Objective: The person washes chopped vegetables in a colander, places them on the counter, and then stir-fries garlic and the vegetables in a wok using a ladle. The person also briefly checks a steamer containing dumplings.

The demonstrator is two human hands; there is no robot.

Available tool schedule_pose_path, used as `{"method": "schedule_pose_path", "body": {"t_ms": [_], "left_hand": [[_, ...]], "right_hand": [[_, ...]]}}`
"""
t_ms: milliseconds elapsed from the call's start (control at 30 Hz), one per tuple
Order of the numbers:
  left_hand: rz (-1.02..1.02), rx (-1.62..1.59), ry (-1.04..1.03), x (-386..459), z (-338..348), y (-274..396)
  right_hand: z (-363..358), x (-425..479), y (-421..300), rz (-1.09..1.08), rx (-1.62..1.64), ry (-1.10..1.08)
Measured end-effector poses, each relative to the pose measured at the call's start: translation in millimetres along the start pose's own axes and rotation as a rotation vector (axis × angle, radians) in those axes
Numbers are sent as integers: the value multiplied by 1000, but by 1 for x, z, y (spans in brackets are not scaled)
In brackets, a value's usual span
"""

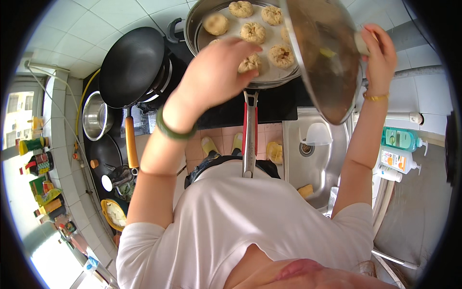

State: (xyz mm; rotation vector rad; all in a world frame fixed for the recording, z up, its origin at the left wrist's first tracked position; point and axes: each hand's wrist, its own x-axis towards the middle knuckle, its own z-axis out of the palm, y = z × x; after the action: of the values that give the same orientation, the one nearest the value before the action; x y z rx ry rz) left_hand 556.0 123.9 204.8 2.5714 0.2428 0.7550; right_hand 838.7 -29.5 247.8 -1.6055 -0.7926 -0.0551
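Over the near side of a wide steel pan (191, 39), my left hand (223, 68) is blurred, its thumb and fingers apart. A steamed bun (249, 64) shows between them; whether they touch it is unclear. Several other buns, such as a pleated bun (281, 56), sit on a pale liner (231, 43) in the pan. One bun (215, 24) at the left looks smoother and blurred. My right hand (379, 54) grips the knob (361, 42) of a domed glass lid (321, 61), tilted on edge over the pan's right side and hiding part of it.
A long red-and-steel handle (249, 137) points from the pan towards my body. Left of it, a black wok (133, 67) with a wooden handle (130, 141) sits near a steel bowl (96, 115). A steel sink (321, 169) lies to the right, near pump bottles (400, 139).
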Motion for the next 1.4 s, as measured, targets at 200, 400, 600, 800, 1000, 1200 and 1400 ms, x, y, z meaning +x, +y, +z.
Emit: {"method": "schedule_pose_path", "body": {"t_ms": [200,400,600,800,1000,1200,1400], "left_hand": [[-151,-254,324,-83,15,22],[-341,-218,410,-103,18,1],[-408,-258,472,-120,9,0],[-451,-328,449,-135,10,2],[-489,-374,411,-139,16,6],[-464,-373,379,-135,21,9],[-480,-412,367,-140,27,11]], "right_hand": [[121,20,-27,-513,-167,-462],[182,29,18,-447,-133,-692],[204,16,14,-495,-270,-646],[204,14,18,-416,-283,-653],[205,11,16,-505,-322,-612],[206,9,15,-558,-360,-603],[210,7,19,-622,-404,-546]]}}
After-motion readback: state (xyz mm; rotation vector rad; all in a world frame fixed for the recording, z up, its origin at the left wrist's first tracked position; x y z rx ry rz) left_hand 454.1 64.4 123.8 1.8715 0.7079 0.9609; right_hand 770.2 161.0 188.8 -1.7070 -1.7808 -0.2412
